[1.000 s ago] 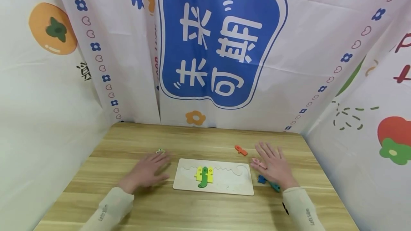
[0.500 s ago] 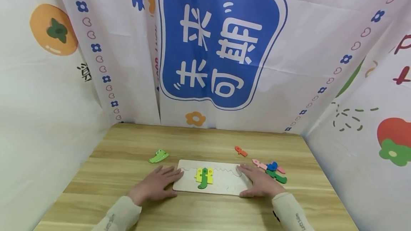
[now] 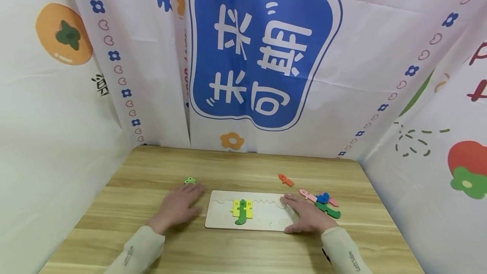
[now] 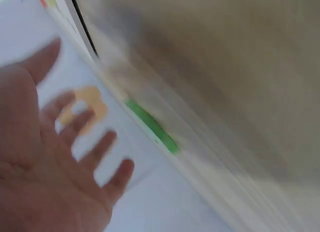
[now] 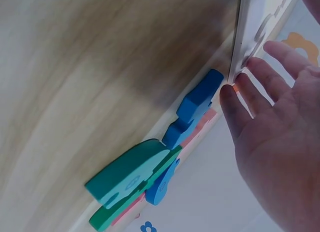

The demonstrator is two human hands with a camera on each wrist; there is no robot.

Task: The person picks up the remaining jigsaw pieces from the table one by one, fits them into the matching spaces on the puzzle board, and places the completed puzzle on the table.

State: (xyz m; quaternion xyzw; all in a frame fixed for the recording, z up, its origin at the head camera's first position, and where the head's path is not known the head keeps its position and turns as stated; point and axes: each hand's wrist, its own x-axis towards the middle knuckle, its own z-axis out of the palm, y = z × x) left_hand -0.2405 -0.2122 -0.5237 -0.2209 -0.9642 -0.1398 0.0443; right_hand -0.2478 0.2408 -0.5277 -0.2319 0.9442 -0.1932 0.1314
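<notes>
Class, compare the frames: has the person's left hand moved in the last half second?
Yes. The left hand slid left off the puzzle board, onto the light green piece.

The left hand moves away from the left edge of the puzzle board, where it rested half a second ago, out and back over the light green piece, now covering all but its tip; in the left wrist view it blurs with motion
</notes>
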